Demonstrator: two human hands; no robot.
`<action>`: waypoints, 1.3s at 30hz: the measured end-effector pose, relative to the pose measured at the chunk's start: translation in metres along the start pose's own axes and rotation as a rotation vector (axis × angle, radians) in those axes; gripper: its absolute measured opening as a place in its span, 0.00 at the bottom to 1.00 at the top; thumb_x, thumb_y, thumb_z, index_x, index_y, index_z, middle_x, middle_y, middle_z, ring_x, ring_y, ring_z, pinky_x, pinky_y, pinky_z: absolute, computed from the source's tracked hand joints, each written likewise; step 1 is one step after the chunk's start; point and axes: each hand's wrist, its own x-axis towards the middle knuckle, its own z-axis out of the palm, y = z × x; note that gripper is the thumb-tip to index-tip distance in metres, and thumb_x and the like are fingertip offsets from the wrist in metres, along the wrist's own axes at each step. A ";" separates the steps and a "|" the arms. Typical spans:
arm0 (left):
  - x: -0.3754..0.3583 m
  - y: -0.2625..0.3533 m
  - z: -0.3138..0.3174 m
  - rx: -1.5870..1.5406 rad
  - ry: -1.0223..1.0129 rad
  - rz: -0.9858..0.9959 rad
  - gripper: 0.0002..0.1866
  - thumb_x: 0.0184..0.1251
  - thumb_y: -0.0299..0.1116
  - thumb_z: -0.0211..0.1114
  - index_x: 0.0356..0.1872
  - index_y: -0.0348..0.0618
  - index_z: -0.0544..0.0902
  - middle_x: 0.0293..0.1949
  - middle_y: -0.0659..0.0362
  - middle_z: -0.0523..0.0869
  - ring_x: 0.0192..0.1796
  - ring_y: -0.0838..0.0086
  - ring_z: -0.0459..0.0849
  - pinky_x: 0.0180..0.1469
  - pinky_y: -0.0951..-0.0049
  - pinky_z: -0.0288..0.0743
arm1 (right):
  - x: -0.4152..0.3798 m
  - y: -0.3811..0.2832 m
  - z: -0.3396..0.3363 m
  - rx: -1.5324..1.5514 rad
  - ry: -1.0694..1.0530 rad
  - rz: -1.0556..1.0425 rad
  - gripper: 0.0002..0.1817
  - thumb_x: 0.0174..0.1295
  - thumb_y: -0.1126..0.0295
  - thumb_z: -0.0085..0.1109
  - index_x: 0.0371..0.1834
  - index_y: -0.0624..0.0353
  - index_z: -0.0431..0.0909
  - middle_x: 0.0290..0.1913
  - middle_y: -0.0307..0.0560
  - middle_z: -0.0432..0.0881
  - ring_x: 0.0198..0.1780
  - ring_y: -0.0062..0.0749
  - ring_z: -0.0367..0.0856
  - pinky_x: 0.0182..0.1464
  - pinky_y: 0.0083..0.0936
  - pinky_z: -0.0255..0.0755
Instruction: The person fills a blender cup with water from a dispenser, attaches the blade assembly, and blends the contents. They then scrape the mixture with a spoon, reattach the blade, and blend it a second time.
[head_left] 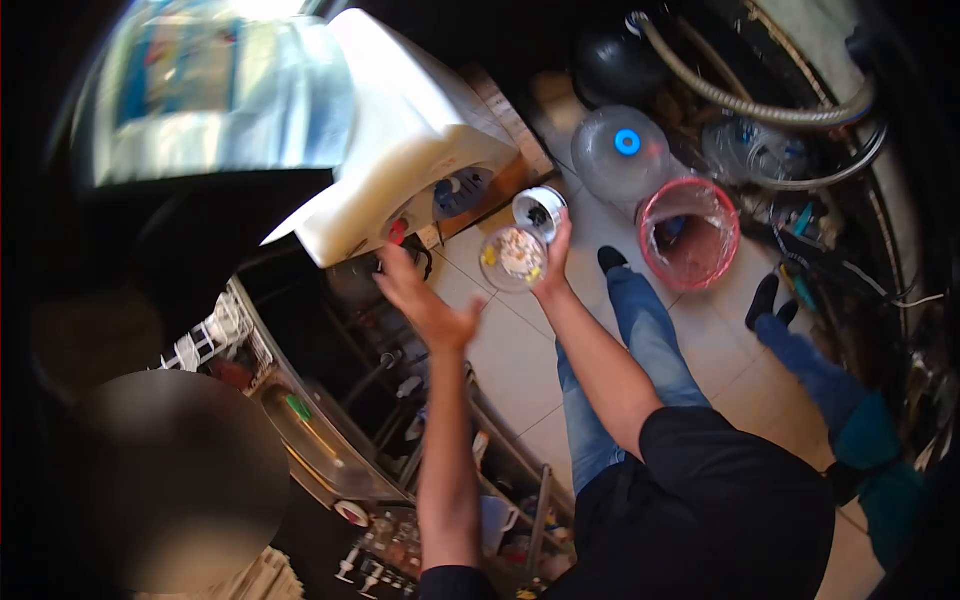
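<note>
My right hand (556,262) is closed around a clear cup (513,262) with pale, crumbly contents and yellow bits in it. Right against that cup, by the fingertips, is a white cup (540,208) with something dark inside. My left hand (430,306) is raised with thumb and fingers apart, holding nothing. Its fingertips are close to a red tap (397,232) on the white water dispenser (385,160). A blue drip-tray area (462,193) shows in the dispenser's recess.
On the tiled floor stand a large clear water bottle (612,165) with a blue cap and a red lined bin (736,240). Hoses (760,112) run along the right. A metal counter (335,455) and cluttered shelves stand at left. Another person's leg (805,365) shows at right.
</note>
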 end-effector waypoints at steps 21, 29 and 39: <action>-0.332 0.303 -0.221 -0.502 1.066 -0.863 0.44 0.39 0.29 0.86 0.60 0.33 0.70 0.52 0.52 0.80 0.55 0.66 0.81 0.58 0.67 0.78 | -0.383 0.003 0.172 -1.646 -1.410 0.604 0.41 0.40 0.66 0.85 0.59 0.60 0.71 0.51 0.39 0.79 0.54 0.21 0.77 0.60 0.21 0.70; -0.498 0.422 -0.295 -0.285 1.142 -1.078 0.44 0.39 0.29 0.86 0.61 0.36 0.70 0.52 0.52 0.81 0.55 0.68 0.82 0.59 0.68 0.78 | -0.590 0.077 0.125 -1.526 -2.008 1.012 0.50 0.38 0.70 0.87 0.66 0.56 0.62 0.55 0.41 0.74 0.59 0.23 0.73 0.62 0.26 0.69; -0.632 0.488 -0.340 -0.017 1.315 -1.309 0.47 0.34 0.38 0.86 0.61 0.40 0.73 0.52 0.48 0.83 0.55 0.55 0.84 0.57 0.59 0.79 | -0.816 0.160 0.057 -1.054 -3.332 0.696 0.44 0.36 0.59 0.85 0.60 0.57 0.73 0.59 0.54 0.69 0.60 0.53 0.74 0.61 0.41 0.72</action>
